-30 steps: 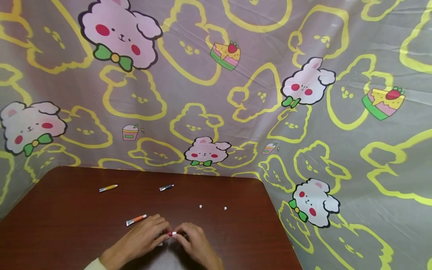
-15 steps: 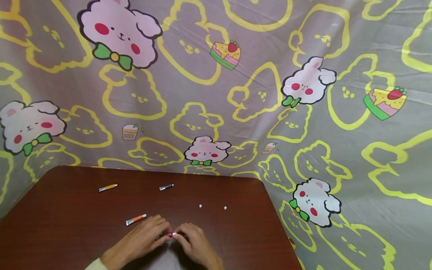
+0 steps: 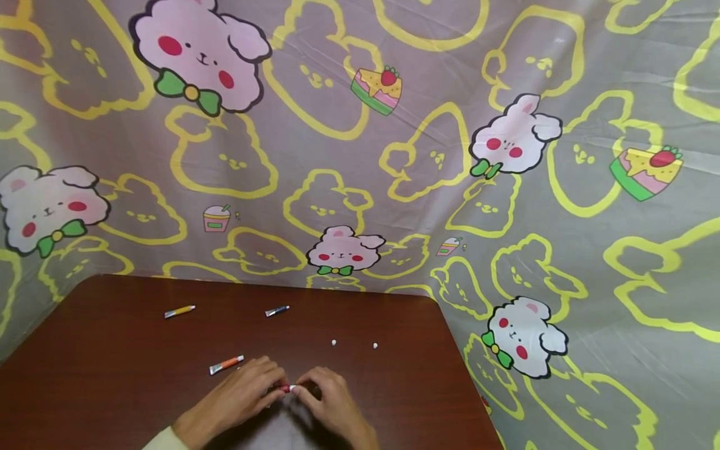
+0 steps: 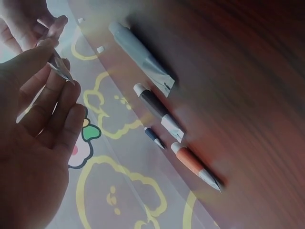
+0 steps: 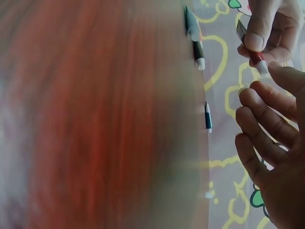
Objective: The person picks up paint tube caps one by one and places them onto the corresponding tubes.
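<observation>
My left hand (image 3: 242, 394) grips a small red paint tube (image 5: 258, 56), its thumb and fingers round the body, over the near part of the table. The white cap (image 3: 292, 388) points right. At it, my right hand (image 3: 336, 400) pinches with thumb and forefinger, the other fingers loosely bent in the right wrist view. Beyond the left hand lies an orange paint tube (image 3: 227, 364). In the left wrist view a grey-green tube (image 4: 140, 55) and a dark tube (image 4: 155, 107) lie beside the hand; in the head view the left hand mostly hides them.
Farther back on the brown table (image 3: 112, 356) lie a yellow tube (image 3: 180, 311) and a dark blue tube (image 3: 277, 310). Two small white pieces (image 3: 334, 342) sit ahead of the right hand. A patterned curtain (image 3: 337, 144) hangs along the table's back and right edges.
My right hand has shifted slightly right, and the gap inside its thumb and forefinger looks wider. The left hand still holds the red tube in nearly the same place.
</observation>
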`<state>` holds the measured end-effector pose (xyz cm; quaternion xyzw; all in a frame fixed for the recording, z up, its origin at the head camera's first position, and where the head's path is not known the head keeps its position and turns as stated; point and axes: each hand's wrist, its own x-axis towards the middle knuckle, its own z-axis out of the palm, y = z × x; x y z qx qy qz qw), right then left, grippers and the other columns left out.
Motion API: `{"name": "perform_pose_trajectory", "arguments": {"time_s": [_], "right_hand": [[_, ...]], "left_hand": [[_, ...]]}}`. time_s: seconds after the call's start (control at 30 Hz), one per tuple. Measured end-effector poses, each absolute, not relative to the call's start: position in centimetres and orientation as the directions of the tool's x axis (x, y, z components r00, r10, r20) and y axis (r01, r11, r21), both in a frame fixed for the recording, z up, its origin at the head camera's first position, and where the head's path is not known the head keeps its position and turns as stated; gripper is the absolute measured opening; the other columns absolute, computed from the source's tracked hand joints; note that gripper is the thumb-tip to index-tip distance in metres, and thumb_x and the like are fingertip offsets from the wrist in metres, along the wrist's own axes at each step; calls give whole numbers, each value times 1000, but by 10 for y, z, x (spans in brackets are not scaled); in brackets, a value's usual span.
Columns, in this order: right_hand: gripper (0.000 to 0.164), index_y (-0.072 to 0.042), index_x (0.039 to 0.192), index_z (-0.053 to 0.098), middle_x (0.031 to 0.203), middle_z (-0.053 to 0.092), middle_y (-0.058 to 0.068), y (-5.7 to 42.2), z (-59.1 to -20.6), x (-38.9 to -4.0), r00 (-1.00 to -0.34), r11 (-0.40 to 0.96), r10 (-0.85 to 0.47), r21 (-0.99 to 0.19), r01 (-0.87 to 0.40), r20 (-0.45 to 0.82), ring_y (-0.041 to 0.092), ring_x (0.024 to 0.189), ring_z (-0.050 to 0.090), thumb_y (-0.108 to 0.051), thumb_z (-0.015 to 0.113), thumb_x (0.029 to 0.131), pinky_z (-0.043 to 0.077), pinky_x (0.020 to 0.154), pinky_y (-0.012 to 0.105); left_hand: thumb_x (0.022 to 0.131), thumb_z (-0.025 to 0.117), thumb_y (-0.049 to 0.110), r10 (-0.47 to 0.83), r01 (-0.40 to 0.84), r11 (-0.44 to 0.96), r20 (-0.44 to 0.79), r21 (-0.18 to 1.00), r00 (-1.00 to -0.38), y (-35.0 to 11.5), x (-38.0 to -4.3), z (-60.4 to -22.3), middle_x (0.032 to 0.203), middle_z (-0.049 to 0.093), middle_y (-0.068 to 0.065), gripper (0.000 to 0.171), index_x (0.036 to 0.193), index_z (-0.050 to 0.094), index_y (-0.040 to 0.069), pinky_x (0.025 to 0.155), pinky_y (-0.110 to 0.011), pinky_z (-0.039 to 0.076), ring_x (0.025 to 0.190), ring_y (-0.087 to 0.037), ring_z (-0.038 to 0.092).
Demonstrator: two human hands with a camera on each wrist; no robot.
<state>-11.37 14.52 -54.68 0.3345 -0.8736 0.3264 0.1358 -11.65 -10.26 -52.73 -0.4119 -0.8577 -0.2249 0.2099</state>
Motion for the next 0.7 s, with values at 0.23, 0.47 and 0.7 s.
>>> {"name": "perform_pose_trajectory", "arguments": {"time_s": [0.23,0.47,0.7], "right_hand": [[8,-19,102,77,94,74,-8,154,-544,-116,-751,592,-468,-465,-658,466,-1,87,63,-26,75,105,48,81,11],[8,-17,102,78,95,76,-7,163,-542,-120,-747,604,-453,-449,-658,486,2,90,68,-24,74,105,53,83,15],[6,-17,100,78,95,77,-7,173,-544,-126,-747,634,-433,-419,-650,505,5,91,71,-22,76,104,57,82,23]], "left_hand": [[91,88,27,611,811,553,568,191,-551,-98,-121,-530,93,66,15,19,98,70,26,73,-29,50,86,-3,55],[86,90,26,607,827,551,626,111,-489,-91,-126,-537,91,66,13,24,96,68,24,75,-30,51,85,-7,57],[86,90,28,612,839,538,643,88,-460,-85,-131,-540,89,66,13,24,94,68,24,74,-28,50,84,-8,57]]}}
